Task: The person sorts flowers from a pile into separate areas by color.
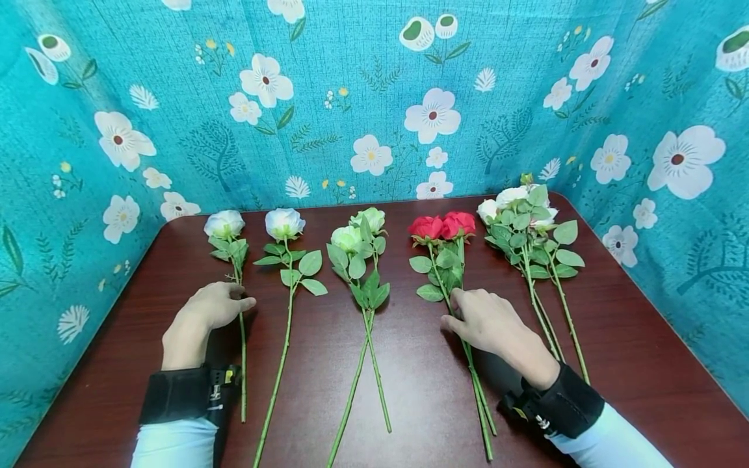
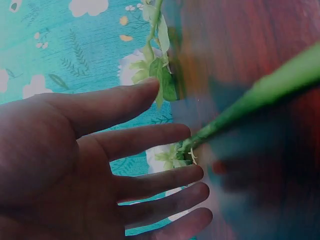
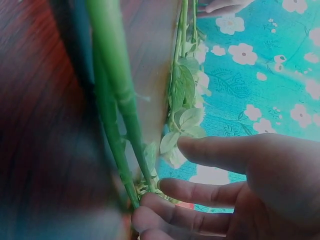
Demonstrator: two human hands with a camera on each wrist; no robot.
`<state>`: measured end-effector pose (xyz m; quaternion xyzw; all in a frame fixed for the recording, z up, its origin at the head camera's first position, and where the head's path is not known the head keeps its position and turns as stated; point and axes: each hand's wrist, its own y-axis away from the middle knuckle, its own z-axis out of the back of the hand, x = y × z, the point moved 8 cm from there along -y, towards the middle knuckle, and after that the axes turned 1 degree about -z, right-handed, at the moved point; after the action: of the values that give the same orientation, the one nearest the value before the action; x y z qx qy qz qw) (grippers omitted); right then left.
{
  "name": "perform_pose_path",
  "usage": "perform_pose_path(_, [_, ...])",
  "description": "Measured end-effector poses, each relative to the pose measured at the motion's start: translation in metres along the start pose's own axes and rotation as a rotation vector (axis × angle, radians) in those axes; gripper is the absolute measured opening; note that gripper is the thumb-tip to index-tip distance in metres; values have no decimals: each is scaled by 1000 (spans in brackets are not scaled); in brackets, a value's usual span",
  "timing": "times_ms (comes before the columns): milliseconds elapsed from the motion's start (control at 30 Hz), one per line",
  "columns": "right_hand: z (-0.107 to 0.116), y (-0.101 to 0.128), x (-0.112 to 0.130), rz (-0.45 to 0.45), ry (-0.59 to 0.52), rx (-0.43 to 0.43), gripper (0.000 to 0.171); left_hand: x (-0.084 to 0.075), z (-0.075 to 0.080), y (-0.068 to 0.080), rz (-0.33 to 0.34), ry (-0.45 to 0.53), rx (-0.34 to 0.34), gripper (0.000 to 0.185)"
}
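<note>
From the head camera, five lots of flowers lie in a row on a dark wooden table (image 1: 409,390), heads pointing away from the person, with a blue flowered cloth (image 1: 351,97) hung round the table on three sides. From left to right there is a single white rose (image 1: 225,224), a second white rose (image 1: 284,223), a crossed pair of pale green roses (image 1: 358,233), a pair of red roses (image 1: 441,226) and a bunch of white flowers (image 1: 517,201) with many leaves.

The left hand (image 1: 210,309) rests on the table with its fingertips against the stem of the leftmost white rose, about halfway down it. The left wrist camera adds what the head view cannot show: the palm is turned out, the fingers (image 2: 150,140) are straight and spread, and they close round nothing; a green stem (image 2: 260,95) runs blurred just past the fingertips.

The right hand (image 1: 486,322) lies over the stems of the red roses, just below their lowest leaves. The right wrist camera shows it from beneath: the fingers (image 3: 200,192) are loosely extended, their tips touching the two green stems (image 3: 120,110) rather than wrapped round them, so this hand too is relaxed and gripping nothing. The same view catches leaves (image 3: 182,90) of a neighbouring stem and, far off at the top edge, the other hand's fingertips.

There are no containers here; every flower lies directly on the table
</note>
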<state>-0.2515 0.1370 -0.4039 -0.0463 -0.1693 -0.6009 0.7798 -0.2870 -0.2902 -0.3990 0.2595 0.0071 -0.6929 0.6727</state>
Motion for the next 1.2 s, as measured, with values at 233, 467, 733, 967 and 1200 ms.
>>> perform_pose_path(233, [0,1,2,5,6,5,27,2,-5,-2,8,11,9,59])
perform_pose_path(467, [1,1,3,-1,15,16,24,5,0,-4,38,53,-86,55])
perform_pose_path(733, [1,1,4,-6,20,16,23,4,10,-2,21,109,-232,35])
perform_pose_path(967, [2,1,4,-6,26,7,25,2,16,-1,23,150,-337,31])
perform_pose_path(1200, [2,2,4,1,28,5,26,-1,19,1,28,181,-424,26])
